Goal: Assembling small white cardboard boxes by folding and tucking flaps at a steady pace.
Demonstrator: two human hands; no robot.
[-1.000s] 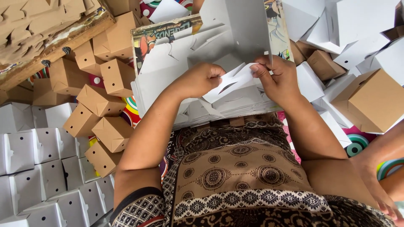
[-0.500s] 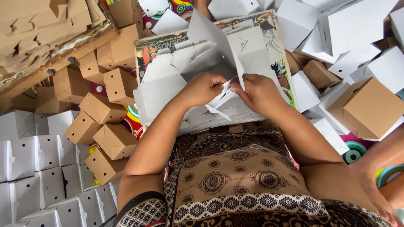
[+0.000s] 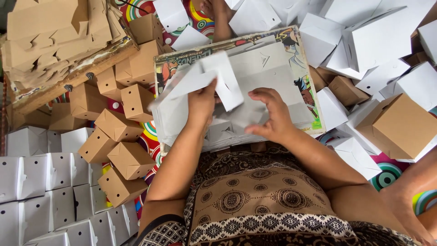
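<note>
Head view: the left hand [image 3: 202, 102] grips a white die-cut cardboard blank [image 3: 200, 82], partly folded, lifted above a stack of flat white blanks [image 3: 268, 73]. The stack rests on a printed board [image 3: 306, 93] across the lap. The right hand [image 3: 271, 114] is spread wide, palm down, fingers [image 3: 259, 94] resting on the stack just beside the lifted blank; it holds nothing. Folded brown boxes [image 3: 120, 125] lie heaped to the left, with rows of folded white boxes [image 3: 50, 175] below them. Flat brown blanks [image 3: 50, 32] are piled at upper left. More white boxes [image 3: 378, 38] and a large brown box [image 3: 400, 125] lie to the right.
</note>
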